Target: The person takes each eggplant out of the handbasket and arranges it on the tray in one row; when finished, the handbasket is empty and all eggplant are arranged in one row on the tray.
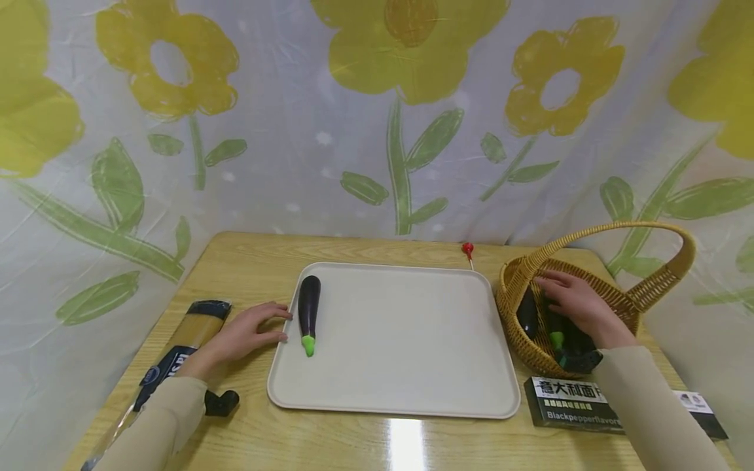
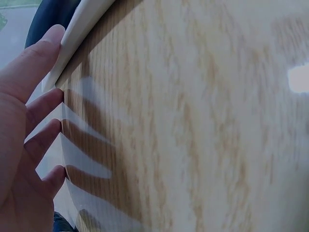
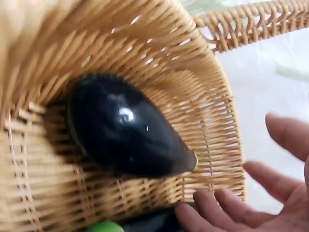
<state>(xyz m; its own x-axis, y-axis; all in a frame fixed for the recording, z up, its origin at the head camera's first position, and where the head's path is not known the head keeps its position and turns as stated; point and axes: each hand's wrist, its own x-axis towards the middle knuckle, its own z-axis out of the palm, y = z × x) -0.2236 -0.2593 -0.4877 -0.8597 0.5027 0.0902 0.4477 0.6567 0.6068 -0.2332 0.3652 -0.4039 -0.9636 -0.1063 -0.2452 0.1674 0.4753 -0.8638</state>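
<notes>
A dark purple eggplant (image 1: pixel 309 311) with a bright green stem end lies on the left part of the white tray (image 1: pixel 400 347). Beside the tray's left rim is my left hand (image 1: pixel 254 331), its fingers spread and the fingertips at the rim. Reaching into the wicker basket (image 1: pixel 533 356), my right hand (image 1: pixel 571 301) has loosely extended fingers. One glossy eggplant (image 3: pixel 125 125) lies in the basket clear of the hand. Below it, the fingertips meet or overlap a second dark eggplant (image 3: pixel 149 222) with a green end; contact is hard to tell.
A spaghetti pack (image 1: pixel 197 327) lies at the left, partly under my left forearm. A black pasta box (image 1: pixel 571 405) lies in front of the basket, partly behind my right sleeve. A small red object on a thin stick (image 1: pixel 468 250) is behind the tray. The basket's handle (image 1: pixel 618 227) arches overhead.
</notes>
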